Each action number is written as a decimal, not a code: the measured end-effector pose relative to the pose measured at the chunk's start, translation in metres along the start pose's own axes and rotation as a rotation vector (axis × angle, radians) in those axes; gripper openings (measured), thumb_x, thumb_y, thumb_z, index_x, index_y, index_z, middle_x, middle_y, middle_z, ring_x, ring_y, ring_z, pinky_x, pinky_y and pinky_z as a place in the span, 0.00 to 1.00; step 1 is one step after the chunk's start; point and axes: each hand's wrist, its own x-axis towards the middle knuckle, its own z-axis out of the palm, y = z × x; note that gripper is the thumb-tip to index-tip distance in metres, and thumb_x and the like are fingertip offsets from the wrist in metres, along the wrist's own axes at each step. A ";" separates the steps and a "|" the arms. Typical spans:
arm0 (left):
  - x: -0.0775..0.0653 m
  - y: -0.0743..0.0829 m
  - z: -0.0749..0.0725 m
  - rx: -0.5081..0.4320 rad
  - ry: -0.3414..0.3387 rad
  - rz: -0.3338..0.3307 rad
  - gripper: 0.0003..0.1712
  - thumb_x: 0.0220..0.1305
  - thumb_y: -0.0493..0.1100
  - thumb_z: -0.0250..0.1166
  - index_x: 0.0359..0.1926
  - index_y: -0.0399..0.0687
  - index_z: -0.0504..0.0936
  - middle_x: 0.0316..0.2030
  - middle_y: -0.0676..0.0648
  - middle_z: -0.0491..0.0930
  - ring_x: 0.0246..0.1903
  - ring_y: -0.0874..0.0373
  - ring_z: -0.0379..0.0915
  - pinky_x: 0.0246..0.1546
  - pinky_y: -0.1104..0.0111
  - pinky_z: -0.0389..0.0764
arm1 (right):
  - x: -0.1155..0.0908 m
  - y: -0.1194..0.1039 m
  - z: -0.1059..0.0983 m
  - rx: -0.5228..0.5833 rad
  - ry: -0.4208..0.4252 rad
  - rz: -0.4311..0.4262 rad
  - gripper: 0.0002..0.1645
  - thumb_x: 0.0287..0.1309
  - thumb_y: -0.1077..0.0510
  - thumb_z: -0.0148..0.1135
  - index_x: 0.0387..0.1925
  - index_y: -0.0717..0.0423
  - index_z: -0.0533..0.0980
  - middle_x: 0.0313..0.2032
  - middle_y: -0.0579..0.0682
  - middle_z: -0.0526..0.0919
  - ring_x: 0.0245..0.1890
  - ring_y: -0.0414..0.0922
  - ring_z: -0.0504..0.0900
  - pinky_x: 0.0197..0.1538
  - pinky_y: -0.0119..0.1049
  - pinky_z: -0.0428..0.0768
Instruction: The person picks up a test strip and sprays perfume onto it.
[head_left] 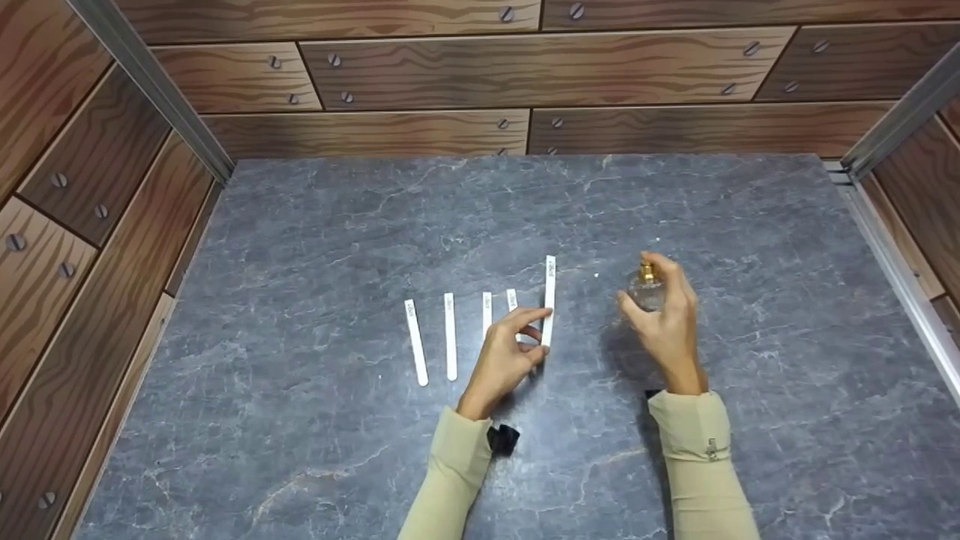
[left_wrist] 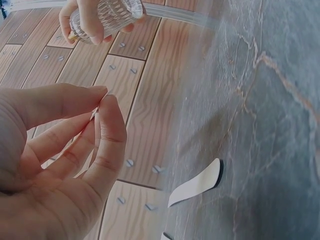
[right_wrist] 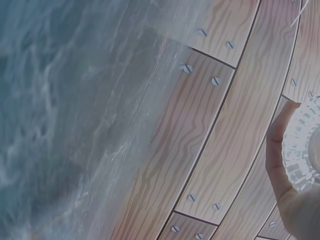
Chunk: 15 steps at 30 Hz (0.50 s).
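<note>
Between thumb and fingers, my left hand (head_left: pixel 506 356) pinches a white paper tester strip (head_left: pixel 550 281) with small print at its top end; in the left wrist view the strip shows nearly edge-on. My right hand (head_left: pixel 670 319) holds a clear cut-glass perfume bottle (head_left: pixel 646 291) with a gold spray neck, the index finger on its top. The bottle is raised to the right of the strip, apart from it. In the right wrist view the ridged glass (right_wrist: pixel 300 150) appears at the right edge with a finger curled round it.
Several more white strips lie in a row on the grey marbled table, among them the far-left strip (head_left: pixel 417 345) and its neighbour (head_left: pixel 451 337). Two others are partly hidden behind my left hand. Wood-patterned panels (head_left: pixel 547 71) border the table at the back and sides.
</note>
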 end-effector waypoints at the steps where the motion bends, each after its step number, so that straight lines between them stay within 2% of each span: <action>1: 0.000 0.000 0.000 0.001 0.001 0.000 0.30 0.55 0.17 0.64 0.60 0.29 0.79 0.55 0.37 0.79 0.42 0.47 0.81 0.40 0.71 0.84 | 0.000 0.000 0.000 -0.001 0.000 -0.001 0.36 0.40 0.77 0.75 0.55 0.65 0.76 0.46 0.65 0.82 0.43 0.53 0.78 0.49 0.26 0.71; 15: 0.000 0.000 -0.001 0.010 0.017 0.010 0.30 0.53 0.17 0.64 0.60 0.29 0.79 0.54 0.37 0.80 0.42 0.48 0.81 0.38 0.71 0.84 | 0.000 0.001 -0.002 -0.005 0.017 -0.008 0.33 0.41 0.76 0.75 0.53 0.66 0.76 0.42 0.64 0.82 0.41 0.48 0.78 0.48 0.25 0.72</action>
